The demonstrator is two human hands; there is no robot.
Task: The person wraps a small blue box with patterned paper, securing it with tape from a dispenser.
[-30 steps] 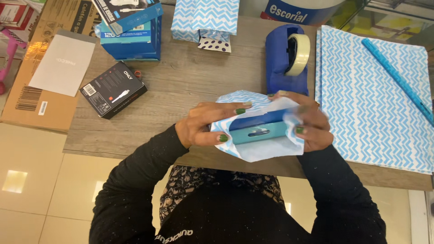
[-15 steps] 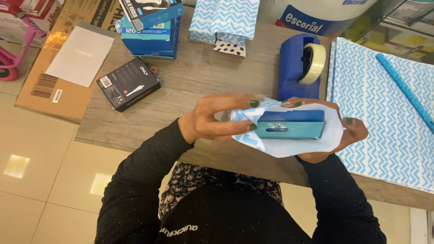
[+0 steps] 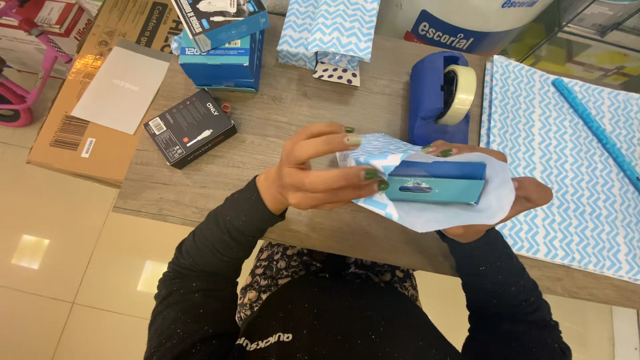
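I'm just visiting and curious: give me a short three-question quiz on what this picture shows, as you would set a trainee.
1. True or false: the blue box lies flat on the wooden table.
2. What is nearest behind the box? A) the tape dispenser B) the black box C) the cardboard carton
3. Fill in: the box sits in a piece of ______ with a blue and white zigzag print.

Key:
1. False. The left hand and right hand hold it up above the table.
2. A
3. Wrapping paper
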